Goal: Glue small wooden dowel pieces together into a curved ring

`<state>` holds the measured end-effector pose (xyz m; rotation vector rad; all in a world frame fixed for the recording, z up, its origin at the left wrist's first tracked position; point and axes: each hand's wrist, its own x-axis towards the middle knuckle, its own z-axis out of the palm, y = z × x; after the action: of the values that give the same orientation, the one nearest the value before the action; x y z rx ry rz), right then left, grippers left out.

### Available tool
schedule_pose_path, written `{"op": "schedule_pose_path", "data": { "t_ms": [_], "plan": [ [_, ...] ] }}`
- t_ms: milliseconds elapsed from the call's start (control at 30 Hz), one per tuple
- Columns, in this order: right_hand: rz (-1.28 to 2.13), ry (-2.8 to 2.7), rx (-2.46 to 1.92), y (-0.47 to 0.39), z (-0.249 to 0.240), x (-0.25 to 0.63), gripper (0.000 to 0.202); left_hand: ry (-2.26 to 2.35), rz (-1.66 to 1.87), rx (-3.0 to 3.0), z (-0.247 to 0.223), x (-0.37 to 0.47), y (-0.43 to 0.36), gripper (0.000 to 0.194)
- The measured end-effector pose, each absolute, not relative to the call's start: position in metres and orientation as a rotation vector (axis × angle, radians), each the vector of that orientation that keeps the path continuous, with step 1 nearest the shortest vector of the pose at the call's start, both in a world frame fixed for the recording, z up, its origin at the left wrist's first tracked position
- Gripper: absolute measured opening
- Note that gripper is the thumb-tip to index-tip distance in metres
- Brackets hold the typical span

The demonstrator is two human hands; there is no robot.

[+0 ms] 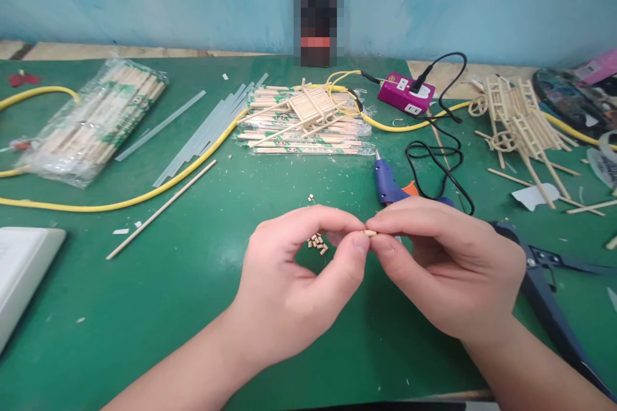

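Observation:
My left hand (303, 276) and my right hand (443, 263) meet fingertip to fingertip over the green table. Between both pinches sits a small piece of wooden stick (370, 232), mostly covered by the fingertips. Behind my left hand, seen through the gap of its fingers, lies a little pile of short cut stick pieces (317, 243). A blue glue gun (385, 181) rests just beyond my right hand, which hides part of it. Right of that hand lies a dark cutter tool (544, 298), partly covered by the hand and wrist.
Wrapped chopstick packs (308, 141) lie at the back, a small stick frame (312, 109) on top. Left are another bag of chopsticks (99, 119), clear glue sticks (202, 131) and a single stick (161, 210). A yellow cable (120, 205), purple socket block (405, 93) and stick models (518, 115) surround these.

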<state>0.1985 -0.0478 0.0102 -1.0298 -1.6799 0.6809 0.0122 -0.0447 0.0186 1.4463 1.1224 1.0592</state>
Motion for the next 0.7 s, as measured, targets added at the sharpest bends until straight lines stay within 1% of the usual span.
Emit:
{"op": "schedule_pose_path", "data": {
  "t_ms": [200, 300, 433, 600, 700],
  "plan": [
    [0.662, -1.683, -1.115, -0.046, 0.008, 0.204, 0.033, 1.033, 1.015, 1.035, 0.013, 0.009, -0.033, 0.013],
    [0.597, -1.588, -1.251, -0.042, 0.006, 0.211, 0.022, 0.989, 1.064, 0.847, 0.008, 0.008, -0.026, 0.010],
    [0.641, -1.478, -1.349, -0.035, 0.005, 0.218, 0.014, 0.956, 1.039, 0.669, 0.009, 0.008, -0.022, 0.016],
    [0.476, -1.751, -1.374, -0.026, 0.003, 0.232, 0.009, 0.961, 1.066, 0.687, 0.011, 0.009, -0.022, 0.018],
    [0.397, -1.916, -1.451, -0.022, 0.002, 0.250, 0.012, 0.940, 1.102, 0.727, 0.011, 0.009, -0.023, 0.016]
  ]
}}
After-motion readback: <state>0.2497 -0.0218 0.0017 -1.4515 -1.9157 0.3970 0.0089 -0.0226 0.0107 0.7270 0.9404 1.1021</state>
